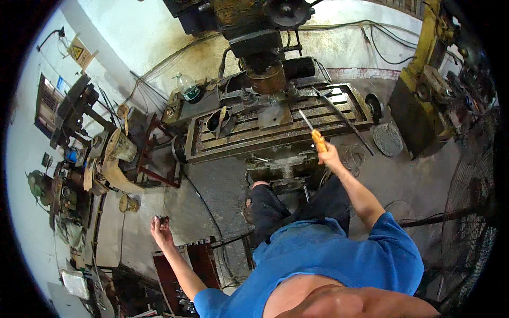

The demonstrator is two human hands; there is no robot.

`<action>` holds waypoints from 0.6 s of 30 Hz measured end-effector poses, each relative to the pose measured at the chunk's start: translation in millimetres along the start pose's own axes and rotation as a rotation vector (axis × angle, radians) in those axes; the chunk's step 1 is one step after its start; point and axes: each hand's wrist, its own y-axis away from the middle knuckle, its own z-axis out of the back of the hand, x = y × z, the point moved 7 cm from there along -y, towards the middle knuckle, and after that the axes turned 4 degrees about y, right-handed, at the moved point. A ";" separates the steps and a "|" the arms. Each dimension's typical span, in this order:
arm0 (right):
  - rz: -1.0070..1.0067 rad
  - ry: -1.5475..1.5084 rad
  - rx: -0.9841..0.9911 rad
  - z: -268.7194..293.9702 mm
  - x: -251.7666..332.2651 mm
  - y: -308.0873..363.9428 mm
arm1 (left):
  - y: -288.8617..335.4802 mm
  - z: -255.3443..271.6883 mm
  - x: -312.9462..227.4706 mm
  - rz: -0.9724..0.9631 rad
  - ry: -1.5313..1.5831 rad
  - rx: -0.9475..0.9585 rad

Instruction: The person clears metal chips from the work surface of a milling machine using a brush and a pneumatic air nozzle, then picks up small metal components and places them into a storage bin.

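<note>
My right hand (330, 155) is closed around the orange-yellow handle of a tool that looks like a screwdriver (318, 139). Its straight metal shaft points up and left, over the front edge of the slotted milling machine table (238, 142). Out to the left, well away from the machine, my left hand (161, 233) grips a small dark metal part (162, 219) between thumb and fingers; its exact kind is too small to make out. On the table, a dark pot (220, 125) with a stick-like handle in it stands left of a flat metal plate (274, 115).
A long bar (344, 117) slants across the table's right end and sticks out past its front. Behind the table's left end stands a clear plastic bottle (188, 87). A round perforated basket (388, 140) lies at the right. Wooden stools (159, 153) and a bench of dark parts (185, 297) flank my left side.
</note>
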 end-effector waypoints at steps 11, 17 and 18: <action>0.020 1.397 0.199 -54.2 144.9 -21.0 | 19.0 9.2 35.6 0.154 -0.156 -0.041; -0.034 1.403 0.095 -90.6 125.0 -112.7 | 28.2 -12.0 53.2 0.264 -0.267 -0.029; -0.082 1.382 0.103 -93.7 126.9 -116.3 | 29.4 -9.6 59.3 0.288 -0.241 -0.023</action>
